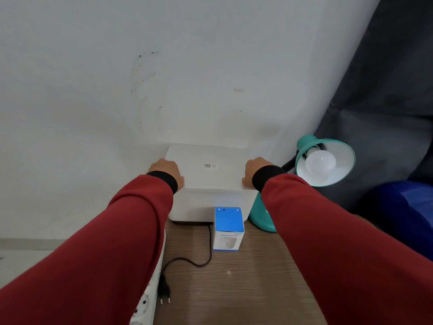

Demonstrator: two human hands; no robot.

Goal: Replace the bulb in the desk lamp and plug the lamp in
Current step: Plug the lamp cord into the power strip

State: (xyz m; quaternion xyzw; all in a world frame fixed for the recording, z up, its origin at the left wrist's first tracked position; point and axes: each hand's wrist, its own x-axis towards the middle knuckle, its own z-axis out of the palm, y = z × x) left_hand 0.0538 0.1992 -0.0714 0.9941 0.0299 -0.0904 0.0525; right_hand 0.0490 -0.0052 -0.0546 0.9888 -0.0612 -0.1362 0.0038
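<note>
Both hands grasp a white box (208, 174) against the wall: the left hand (166, 171) on its left edge, the right hand (256, 171) on its right. The teal lamp (325, 160), a bulb (320, 165) in its shade, stands just right of the box; its plug (164, 292) lies loose on the table (246, 289) beside a power strip (147, 299)

power strip (146, 299) cut off by bottom edge | lamp base (260, 215) mostly behind right sleeve (339, 242) | cord (206, 249) upper end hidden under white box (210, 174) | box label (210, 165) unreadable
</note>
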